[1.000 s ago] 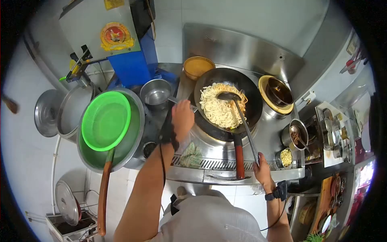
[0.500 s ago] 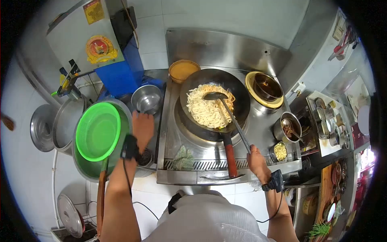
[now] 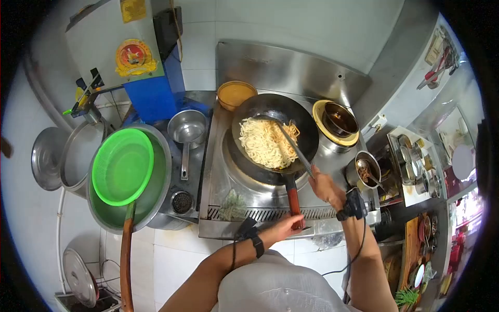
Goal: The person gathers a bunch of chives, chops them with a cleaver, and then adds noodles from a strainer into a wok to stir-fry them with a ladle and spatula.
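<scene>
My right hand (image 3: 326, 186) is closed round the long metal handle of a ladle (image 3: 297, 145). The ladle's head is down among thick pale noodles (image 3: 262, 143), some of them browned with sauce at the right. They lie in a dark wok (image 3: 307, 127) on the stove, its red wooden handle (image 3: 294, 200) pointing towards me. At the near end of that handle is my left hand (image 3: 283, 229), fingers stretched out against it; no closed grip shows. A metal saucepan (image 3: 187, 125) with a handle rests on the counter to the left.
On the left, a green basket (image 3: 123, 166) sits over a large metal basin (image 3: 165, 179), with a long wooden handle across its rim. A yellowish bowl (image 3: 236, 93) stands behind the wok. To the right are a dark pot (image 3: 340, 118) and a metal pot with a spoon (image 3: 364, 169).
My left hand has left the saucepan, whose handle now points towards me, and come right to the wok handle. My right hand has moved up and left, pushing the ladle into the noodles.
</scene>
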The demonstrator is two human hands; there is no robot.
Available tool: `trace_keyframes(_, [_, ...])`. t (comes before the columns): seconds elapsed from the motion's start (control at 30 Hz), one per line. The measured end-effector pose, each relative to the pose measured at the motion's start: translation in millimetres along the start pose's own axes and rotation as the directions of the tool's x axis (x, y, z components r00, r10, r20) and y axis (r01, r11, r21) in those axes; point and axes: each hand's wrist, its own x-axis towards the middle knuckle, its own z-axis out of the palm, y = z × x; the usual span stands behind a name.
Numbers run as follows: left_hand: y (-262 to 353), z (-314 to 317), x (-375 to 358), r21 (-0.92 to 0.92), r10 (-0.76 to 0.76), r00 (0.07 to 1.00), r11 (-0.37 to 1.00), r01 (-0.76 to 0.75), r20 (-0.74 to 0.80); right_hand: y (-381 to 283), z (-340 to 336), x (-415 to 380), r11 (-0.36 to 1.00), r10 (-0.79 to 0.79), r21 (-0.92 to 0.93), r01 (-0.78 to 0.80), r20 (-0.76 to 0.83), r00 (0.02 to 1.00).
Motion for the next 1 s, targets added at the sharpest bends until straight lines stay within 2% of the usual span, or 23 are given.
trace_keyframes(0.03, [-1.8, 2.8, 1.4, -0.157, 0.002, 1.000, 0.988, 0.002, 0.020, -5.2, -2.6, -10.2, 0.992, -0.098, -0.075, 0.098, 0.002, 0.995])
trace_keyframes(0.07, [-8.5, 13.1, 1.0, -0.105, 0.070, 0.986, 0.991, -0.086, -0.154, -26.2, -27.9, -30.8, 0.995, 0.002, -0.095, 0.011, 0.137, 0.991])
trace_keyframes(0.1, [-5.3, 19.1, -5.7, -0.111, 0.065, 0.988, 0.990, -0.081, -0.141, -27.7, -41.3, -46.8, 0.994, 0.013, -0.107, 0.002, 0.135, 0.991])
trace_keyframes(0.17, [11.7, 19.9, -33.6, -0.052, 0.062, 0.996, 0.997, -0.065, -0.061, -22.2, -54.4, -83.4, 0.979, 0.065, -0.203, -0.018, 0.230, 0.971])
trace_keyframes(0.23, [27.6, 25.5, -56.8, -0.149, 0.163, 0.979, 0.972, -0.181, -0.125, -18.0, -73.0, -112.8, 0.967, 0.082, -0.252, -0.029, 0.204, 0.976])
trace_keyframes(0.27, [31.6, 18.8, -54.0, -0.202, 0.155, 0.973, 0.961, -0.188, -0.170, -11.8, -79.0, -126.4, 0.954, 0.090, -0.298, -0.033, 0.177, 0.980])
trace_keyframes(0.3, [36.8, 15.4, -52.2, -0.256, 0.145, 0.966, 0.946, -0.198, -0.213, -5.0, -85.3, -139.2, 0.945, -0.028, -0.324, 0.053, 0.081, 0.996])
trace_keyframes(0.4, [42.7, 9.4, -58.1, -0.010, 0.144, 0.948, 0.988, -0.153, -0.283, -16.7, -131.3, -167.2, 0.939, 0.033, -0.344, 0.008, 0.113, 0.993])
trace_keyframes(0.47, [53.6, 13.6, -67.8, 0.036, 0.144, 0.954, 0.990, -0.139, -0.263, -19.9, -150.5, -172.2, 0.951, -0.004, -0.302, 0.063, 0.192, 0.981])
trace_keyframes(0.57, [58.4, 17.0, -73.0, 0.074, 0.130, 0.959, 0.991, -0.115, -0.251, -1.5, -113.2, -143.0, 0.942, -0.069, -0.310, 0.126, 0.189, 0.980])
trace_keyframes(0.6, [57.9, 16.7, -72.4, 0.108, 0.140, 0.947, 0.988, -0.113, -0.289, 2.7, -96.1, -127.3, 0.883, -0.067, -0.451, 0.133, 0.159, 0.985])
trace_keyframes(0.67, [56.2, 16.6, -69.6, 0.144, 0.155, 0.934, 0.983, -0.113, -0.323, 22.8, -59.4, -89.2, 0.840, -0.189, -0.509, 0.185, 0.044, 0.981])
trace_keyframes(0.7, [55.2, 13.6, -68.2, 0.167, 0.160, 0.926, 0.980, -0.107, -0.343, 27.0, -49.1, -79.4, 0.841, -0.189, -0.509, 0.182, 0.039, 0.981])
trace_keyframes(0.77, [56.5, 11.3, -69.1, 0.196, 0.168, 0.918, 0.975, -0.102, -0.360, 29.0, -36.0, -64.8, 0.919, -0.173, -0.368, 0.140, -0.059, 0.983])
trace_keyframes(0.8, [58.4, 11.1, -71.7, 0.232, 0.184, 0.913, 0.967, -0.102, -0.365, 39.9, -33.2, -63.1, 0.944, -0.191, -0.284, 0.169, -0.052, 0.980])
trace_keyframes(0.83, [59.5, 10.7, -73.0, 0.264, 0.199, 0.906, 0.959, -0.102, -0.373, 46.9, -35.3, -67.7, 0.943, -0.196, -0.285, 0.173, -0.051, 0.979])
trace_keyframes(0.9, [55.1, 6.3, -69.4, 0.253, 0.196, 0.904, 0.962, -0.102, -0.380, 47.8, -44.8, -78.7, 0.998, -0.044, -0.055, 0.037, -0.132, 0.990])
trace_keyframes(0.93, [52.8, 4.5, -66.9, 0.262, 0.199, 0.900, 0.960, -0.099, -0.388, 46.3, -47.3, -77.1, 1.000, -0.003, -0.026, -0.001, -0.148, 0.989])
trace_keyframes(0.97, [53.7, 4.3, -65.8, 0.275, 0.207, 0.895, 0.956, -0.100, -0.395, 40.9, -48.6, -68.4, 1.000, -0.015, -0.028, 0.011, -0.147, 0.989])
trace_keyframes(1.0, [56.2, 6.4, -68.3, 0.277, 0.177, 0.895, 0.959, -0.063, -0.410, 31.7, -50.7, -55.0, 0.994, 0.103, 0.051, -0.100, -0.071, 0.992])
